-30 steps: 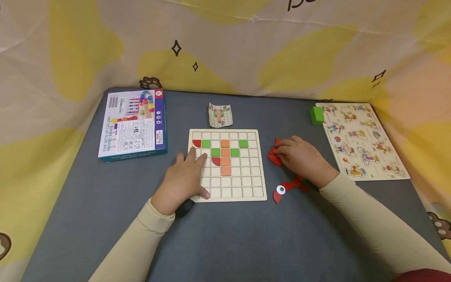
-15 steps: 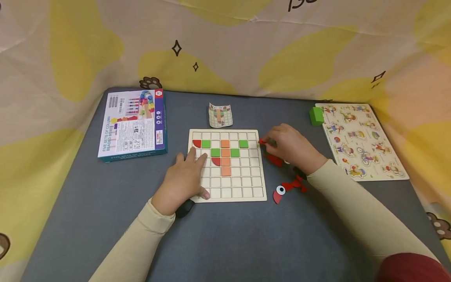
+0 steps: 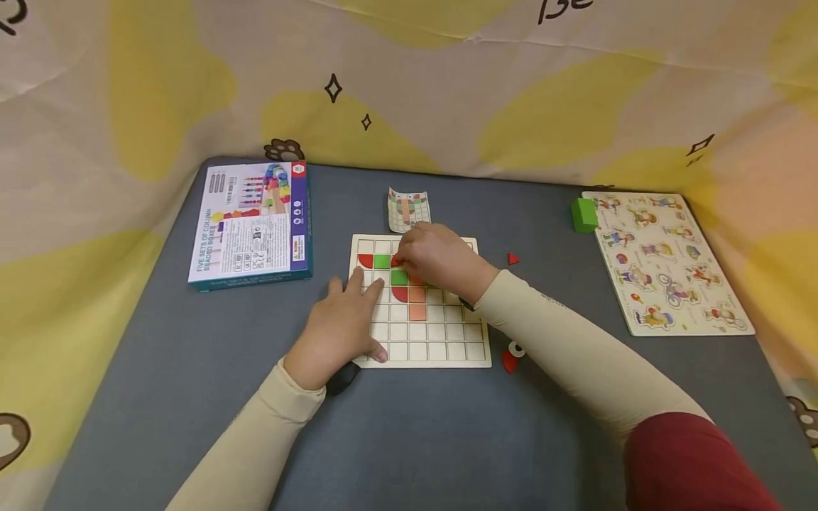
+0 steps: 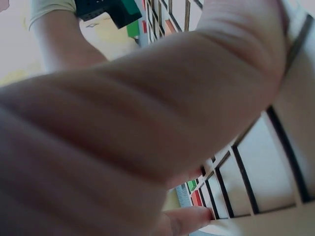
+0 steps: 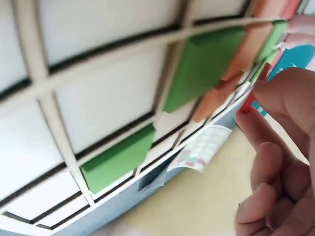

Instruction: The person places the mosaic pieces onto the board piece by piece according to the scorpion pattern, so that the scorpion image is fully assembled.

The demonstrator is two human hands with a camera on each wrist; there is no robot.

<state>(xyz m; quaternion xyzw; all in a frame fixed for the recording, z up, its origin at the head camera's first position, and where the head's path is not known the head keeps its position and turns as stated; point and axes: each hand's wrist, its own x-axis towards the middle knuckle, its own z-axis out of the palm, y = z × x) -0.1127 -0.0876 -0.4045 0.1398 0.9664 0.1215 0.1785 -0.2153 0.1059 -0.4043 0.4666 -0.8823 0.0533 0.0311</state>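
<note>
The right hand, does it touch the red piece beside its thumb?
Touching. The right wrist view shows the right hand pinching the red piece between thumb and forefinger.

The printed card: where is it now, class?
In the head view, the printed card is central, just beyond the grid board, beside the right hand.

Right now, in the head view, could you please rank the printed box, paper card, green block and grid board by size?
Largest to smallest:
Grid board, partly covered
Printed box
Paper card
Green block
</note>
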